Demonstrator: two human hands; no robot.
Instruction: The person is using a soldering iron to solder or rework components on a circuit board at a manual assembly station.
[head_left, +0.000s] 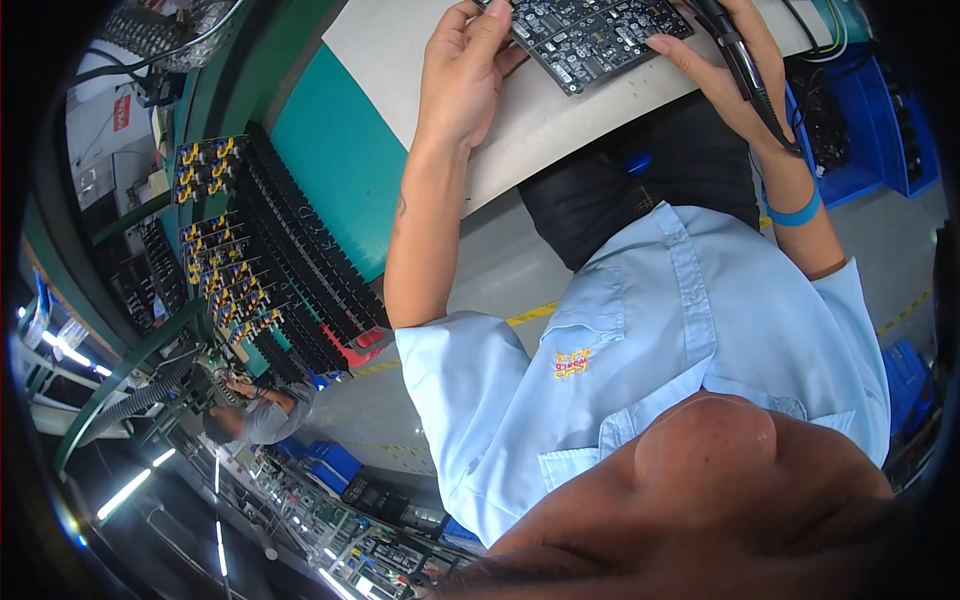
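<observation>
Closest of all, at the bottom — part of the person's own head (705,470), then a light blue shirt (650,320) with buttons and pockets. Up at the top edge, between both hands, a flat dark circuit board (590,45) full of tiny bits, over a pale bench (545,150). Cannot tell if touching the bench or held up off it. At the board's left side, the left hand (465,80), pinching the edge — thumb on top, other fingers tucked under. At the right side, the right hand (722,98), thumb reaching out to the board's edge, with a black tool (736,66) like a fat pen lying across it. Cannot tell how tightly closed, with the fingers partly cut off. Lower on that arm, a blue band (795,213). Just beside it, blue bins (868,145) with dark things inside. Off to the left, long black racks (305,240) with yellow bits. Farther away, another person (280,418) in a gray top.
</observation>
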